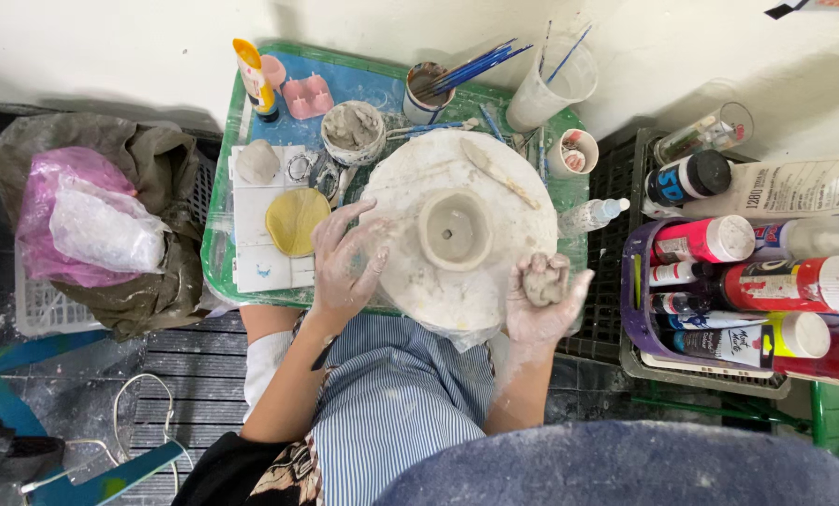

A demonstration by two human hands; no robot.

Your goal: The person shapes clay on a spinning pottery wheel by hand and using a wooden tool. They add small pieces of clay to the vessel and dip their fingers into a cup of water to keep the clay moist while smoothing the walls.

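Grey clay lump (543, 279) — blue-striped apron (396, 403)

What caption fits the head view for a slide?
Clay-coated left hand rests on a round board beside a small clay bowl; right hand holds a clay lump.

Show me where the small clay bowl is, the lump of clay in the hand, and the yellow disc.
clay bowl (455, 230), head view, on its inner floor.
lump of clay (543, 279), head view, its middle, in the right hand (541, 305).
yellow disc (296, 221), head view, its centre.
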